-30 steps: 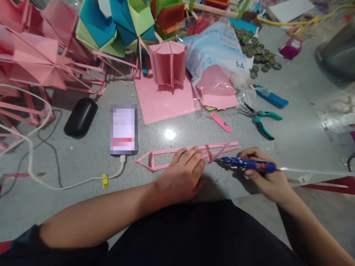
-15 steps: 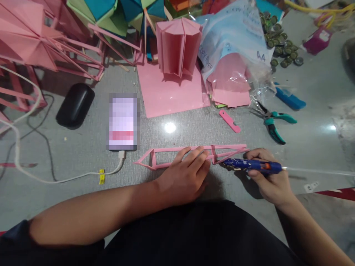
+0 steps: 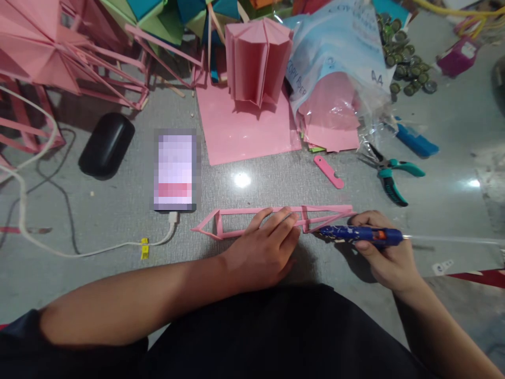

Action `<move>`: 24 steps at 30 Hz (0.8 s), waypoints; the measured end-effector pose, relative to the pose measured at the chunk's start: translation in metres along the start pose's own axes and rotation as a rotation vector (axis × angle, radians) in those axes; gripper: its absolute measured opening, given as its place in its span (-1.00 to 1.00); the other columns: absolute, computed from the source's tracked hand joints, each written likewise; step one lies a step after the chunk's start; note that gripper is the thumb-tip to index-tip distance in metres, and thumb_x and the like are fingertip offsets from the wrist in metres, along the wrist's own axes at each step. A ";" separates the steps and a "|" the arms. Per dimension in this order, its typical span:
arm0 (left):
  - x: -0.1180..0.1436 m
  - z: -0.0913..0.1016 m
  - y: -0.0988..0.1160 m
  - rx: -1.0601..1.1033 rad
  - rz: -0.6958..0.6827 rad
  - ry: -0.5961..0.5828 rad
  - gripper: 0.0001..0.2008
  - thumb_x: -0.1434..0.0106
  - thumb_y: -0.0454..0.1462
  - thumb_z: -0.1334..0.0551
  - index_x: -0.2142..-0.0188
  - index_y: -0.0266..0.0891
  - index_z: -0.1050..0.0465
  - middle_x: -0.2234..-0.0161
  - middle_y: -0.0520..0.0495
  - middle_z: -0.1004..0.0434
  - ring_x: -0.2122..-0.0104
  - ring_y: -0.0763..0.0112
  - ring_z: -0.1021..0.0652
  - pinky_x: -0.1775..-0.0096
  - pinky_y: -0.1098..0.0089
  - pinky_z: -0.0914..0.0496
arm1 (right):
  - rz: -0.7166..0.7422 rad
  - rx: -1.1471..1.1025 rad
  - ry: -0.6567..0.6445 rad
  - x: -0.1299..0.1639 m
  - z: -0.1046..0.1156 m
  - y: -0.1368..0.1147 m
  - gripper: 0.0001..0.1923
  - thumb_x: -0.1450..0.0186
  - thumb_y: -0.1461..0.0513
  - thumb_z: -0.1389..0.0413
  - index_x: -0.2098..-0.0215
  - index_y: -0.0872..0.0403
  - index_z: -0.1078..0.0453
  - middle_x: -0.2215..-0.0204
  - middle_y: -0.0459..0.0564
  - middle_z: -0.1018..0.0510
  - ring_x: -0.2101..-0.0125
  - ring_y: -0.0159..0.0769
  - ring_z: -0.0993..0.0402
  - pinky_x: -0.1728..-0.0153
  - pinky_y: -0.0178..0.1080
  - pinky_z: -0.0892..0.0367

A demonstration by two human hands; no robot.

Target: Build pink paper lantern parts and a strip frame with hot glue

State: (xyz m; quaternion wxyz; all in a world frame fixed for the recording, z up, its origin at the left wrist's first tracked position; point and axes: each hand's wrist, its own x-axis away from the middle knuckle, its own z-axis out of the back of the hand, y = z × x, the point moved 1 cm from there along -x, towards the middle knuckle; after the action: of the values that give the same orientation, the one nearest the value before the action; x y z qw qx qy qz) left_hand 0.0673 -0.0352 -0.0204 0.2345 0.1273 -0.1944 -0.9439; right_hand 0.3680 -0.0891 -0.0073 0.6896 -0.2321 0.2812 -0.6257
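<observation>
A plastic bag (image 3: 347, 47) reads "A4" at its lower right and "COPY PAPER" down its left edge. Lettering on the handle of the pliers (image 3: 384, 170) is too small to read.

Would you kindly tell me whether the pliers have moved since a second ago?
No: against the pink tool, the pliers keep their place, to its right.

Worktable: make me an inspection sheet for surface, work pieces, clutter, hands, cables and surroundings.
Surface: grey tabletop, bright reflections.
Work pieces: pink strip frame; blue glue gun, tip near the frame, contact unclear.
Clutter: pliers, pink tool, metal caps, copy-paper bag.
Hands: left hand rests on the frame; right hand grips the glue gun.
Cables: white cable runs to the phone; dark cable near it.
Surroundings: folded-paper structures behind.
</observation>
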 end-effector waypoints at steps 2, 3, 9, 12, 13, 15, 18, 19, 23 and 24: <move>0.000 0.000 0.000 0.012 0.002 -0.006 -0.50 -0.51 -0.15 -0.20 -0.32 -0.42 -0.36 -0.37 -0.48 -0.41 -0.48 -0.14 -0.28 -0.45 -0.15 -0.20 | 0.003 0.001 0.000 0.000 0.000 0.000 -0.57 -0.48 -0.19 -0.12 0.25 -0.04 -0.43 0.37 -0.04 -0.46 0.38 -0.16 -0.41 0.37 -0.12 -0.27; 0.000 0.001 0.000 0.016 0.000 -0.005 -0.49 -0.51 -0.16 -0.21 -0.32 -0.42 -0.36 -0.37 -0.48 -0.40 -0.48 -0.15 -0.28 -0.45 -0.15 -0.20 | 0.003 0.002 0.000 0.000 0.001 0.000 -0.57 -0.48 -0.18 -0.12 0.25 -0.04 -0.43 0.37 -0.04 -0.46 0.37 -0.16 -0.41 0.37 -0.12 -0.27; 0.000 0.000 0.000 -0.004 -0.009 0.014 -0.49 -0.52 -0.15 -0.20 -0.31 -0.45 -0.37 -0.37 -0.50 -0.41 -0.46 -0.16 -0.31 -0.44 -0.15 -0.20 | -0.002 0.004 -0.003 0.001 0.001 0.000 -0.59 -0.46 -0.18 -0.16 0.24 -0.04 -0.44 0.37 -0.05 -0.48 0.38 -0.17 -0.43 0.37 -0.13 -0.29; 0.000 0.000 0.000 -0.019 -0.014 0.012 -0.49 -0.53 -0.14 -0.18 -0.31 -0.47 -0.37 -0.37 -0.50 -0.41 -0.46 -0.16 -0.31 -0.43 -0.14 -0.21 | 0.012 0.014 0.010 0.000 0.002 -0.002 -0.59 -0.46 -0.17 -0.18 0.25 -0.03 -0.45 0.36 -0.03 -0.50 0.36 -0.18 -0.46 0.36 -0.14 -0.31; 0.000 0.000 0.000 -0.023 -0.016 0.013 -0.49 -0.53 -0.15 -0.18 -0.31 -0.47 -0.37 -0.37 -0.50 -0.41 -0.46 -0.16 -0.31 -0.43 -0.14 -0.22 | 0.007 0.002 0.013 0.000 0.003 -0.003 -0.59 -0.46 -0.17 -0.18 0.24 -0.03 -0.46 0.36 -0.03 -0.50 0.37 -0.18 -0.47 0.37 -0.15 -0.32; 0.000 0.000 0.000 -0.028 -0.017 0.016 -0.49 -0.53 -0.14 -0.19 -0.31 -0.45 -0.37 -0.36 -0.50 -0.42 -0.47 -0.17 -0.31 -0.42 -0.15 -0.22 | -0.028 -0.058 0.009 0.000 0.006 -0.004 -0.60 -0.45 -0.16 -0.20 0.21 -0.03 -0.47 0.39 -0.05 -0.52 0.43 -0.22 -0.47 0.44 -0.19 -0.30; -0.001 0.000 0.000 -0.035 -0.010 0.011 -0.49 -0.53 -0.13 -0.19 -0.31 -0.43 -0.37 -0.36 -0.50 -0.43 -0.46 -0.17 -0.31 -0.41 -0.15 -0.23 | -0.063 -0.109 0.045 0.005 0.017 -0.001 -0.61 -0.43 -0.16 -0.23 0.20 -0.03 -0.50 0.38 -0.03 -0.56 0.46 -0.21 -0.50 0.48 -0.20 -0.32; -0.001 0.000 0.000 -0.040 -0.006 0.009 -0.49 -0.53 -0.13 -0.19 -0.31 -0.43 -0.37 -0.36 -0.49 -0.43 -0.47 -0.16 -0.31 -0.41 -0.15 -0.22 | -0.058 -0.082 0.080 0.010 0.022 0.001 -0.57 -0.42 -0.20 -0.22 0.22 -0.03 -0.52 0.35 0.00 -0.58 0.43 -0.18 -0.53 0.45 -0.18 -0.36; -0.001 0.000 0.002 -0.063 0.009 0.003 -0.47 -0.52 -0.09 -0.20 -0.31 -0.42 -0.39 -0.37 -0.48 -0.43 -0.46 -0.14 -0.32 -0.43 -0.14 -0.20 | -0.117 0.084 0.284 0.043 0.044 0.024 -0.47 -0.38 -0.29 -0.19 0.20 -0.04 -0.55 0.28 0.09 -0.65 0.34 0.00 -0.61 0.31 -0.04 -0.45; 0.000 0.001 0.002 -0.068 0.011 0.003 -0.46 -0.52 -0.09 -0.20 -0.31 -0.43 -0.39 -0.38 -0.47 -0.43 -0.46 -0.13 -0.32 -0.43 -0.13 -0.20 | -0.159 0.104 0.350 0.053 0.050 0.033 -0.53 -0.39 -0.23 -0.23 0.22 -0.04 -0.54 0.31 0.09 -0.65 0.34 0.02 -0.61 0.28 -0.02 -0.45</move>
State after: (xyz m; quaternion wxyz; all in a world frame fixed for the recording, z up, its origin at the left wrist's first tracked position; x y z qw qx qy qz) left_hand 0.0681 -0.0362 -0.0190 0.2440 0.1198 -0.1627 -0.9485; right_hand 0.4288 -0.1399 0.0021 0.5898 -0.1052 0.3447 -0.7227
